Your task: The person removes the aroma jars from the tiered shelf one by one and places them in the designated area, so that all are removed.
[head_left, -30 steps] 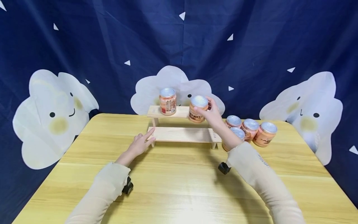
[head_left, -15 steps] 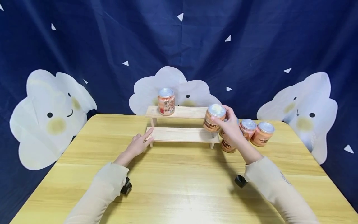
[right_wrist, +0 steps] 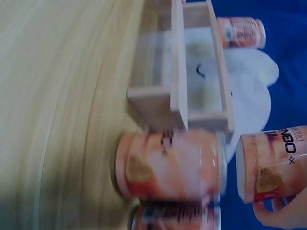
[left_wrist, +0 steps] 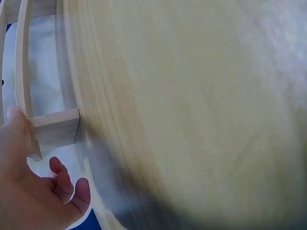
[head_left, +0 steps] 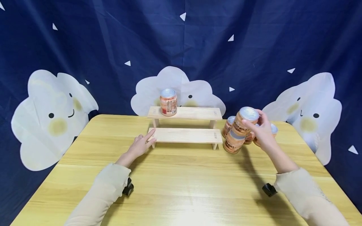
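Observation:
My right hand (head_left: 265, 131) grips an orange can (head_left: 240, 123) with a silver top. The can is upright above another orange can (head_left: 233, 143) on the table; a gap shows between them in the right wrist view, where the held can (right_wrist: 268, 165) is partly cut off. At the left end of a two-tier wooden stand (head_left: 185, 135), my left hand (head_left: 137, 147) touches the lower shelf with an outstretched index finger, its thumb near the front edge. In the left wrist view, the other fingers (left_wrist: 62, 184) hang loosely curled. One can (head_left: 168, 103) stands on the upper shelf's left.
More orange cans stand close together right of the stand, including a can (head_left: 228, 126) beside it and a can (head_left: 273, 129) partly behind my right hand. The light wooden table (head_left: 175, 182) spreads in front. A dark blue curtain (head_left: 158, 34) with clouds hangs behind.
My right hand has carried its can rightward from the upper shelf's right side, past the stand's end, to above the group of cans. My left hand has stayed at the stand's left end.

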